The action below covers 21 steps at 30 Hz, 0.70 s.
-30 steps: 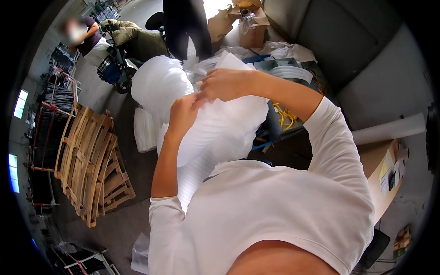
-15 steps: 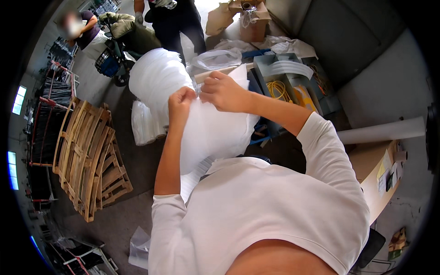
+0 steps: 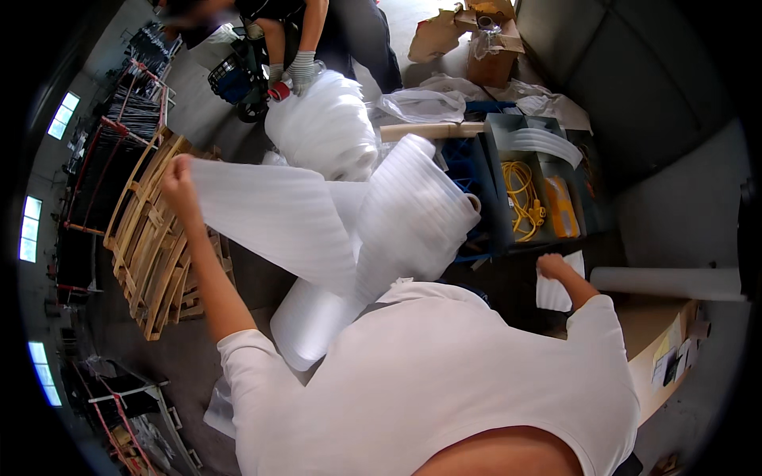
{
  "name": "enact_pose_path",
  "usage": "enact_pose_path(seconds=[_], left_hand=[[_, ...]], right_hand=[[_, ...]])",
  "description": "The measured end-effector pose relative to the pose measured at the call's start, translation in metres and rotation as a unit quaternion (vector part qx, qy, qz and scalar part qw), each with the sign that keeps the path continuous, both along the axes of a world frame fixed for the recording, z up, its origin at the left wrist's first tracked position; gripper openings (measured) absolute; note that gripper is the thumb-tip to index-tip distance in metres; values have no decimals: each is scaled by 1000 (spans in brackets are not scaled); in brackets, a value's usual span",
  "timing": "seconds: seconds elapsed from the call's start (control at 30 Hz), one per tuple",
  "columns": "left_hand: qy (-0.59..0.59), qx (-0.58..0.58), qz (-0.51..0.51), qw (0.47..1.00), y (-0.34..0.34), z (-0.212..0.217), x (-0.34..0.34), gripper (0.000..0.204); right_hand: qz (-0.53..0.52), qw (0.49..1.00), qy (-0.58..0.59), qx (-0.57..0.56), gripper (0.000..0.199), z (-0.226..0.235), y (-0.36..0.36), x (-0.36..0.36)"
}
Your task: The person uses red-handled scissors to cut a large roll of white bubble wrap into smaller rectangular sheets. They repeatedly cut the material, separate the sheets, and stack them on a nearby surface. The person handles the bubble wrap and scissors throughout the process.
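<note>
Above wooden pallets [image 3: 151, 246], both hands grip a foam sheet [image 3: 278, 214], its middle torso-hidden.

the person's left hand [image 3: 179, 176] is flung out at about ten o'clock, gripping one end of a white ribbed foam sheet [image 3: 278, 218] that runs back to the centre, where it meets a rolled white foam wrap [image 3: 413, 218]. the right hand [image 3: 553, 267], at three o'clock, closes on a small white foam piece [image 3: 554, 292]. under the left arm, at nine o'clock, lies a stack of slatted wooden pallets [image 3: 151, 238]. at twelve o'clock a co-worker's gloved hand [image 3: 300, 70] rests on a large bundle of white foam [image 3: 321, 127]. at two o'clock an open box [image 3: 540, 186] holds a coiled yellow cable [image 3: 521, 190].
</note>
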State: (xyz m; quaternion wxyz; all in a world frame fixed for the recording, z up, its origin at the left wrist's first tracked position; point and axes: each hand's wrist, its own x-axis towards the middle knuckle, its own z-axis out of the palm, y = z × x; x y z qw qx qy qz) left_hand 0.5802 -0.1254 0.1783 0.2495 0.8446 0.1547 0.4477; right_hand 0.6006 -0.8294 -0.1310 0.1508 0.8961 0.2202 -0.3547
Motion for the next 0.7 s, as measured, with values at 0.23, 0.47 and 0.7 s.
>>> enact_pose_path(seconds=[0.23, 0.47, 0.7], left_hand=[[154, -16, -248, 956, -201, -73, 64, 14], [130, -86, -375, 914, -253, -53, 49, 14], [328, -170, -352, 860, -168, -96, 31, 21]], right_hand=[[150, 854, -173, 467, 17, 216, 221, 83], [93, 738, -60, 666, 17, 226, 288, 75], [83, 736, -221, 635, 16, 237, 258, 84]])
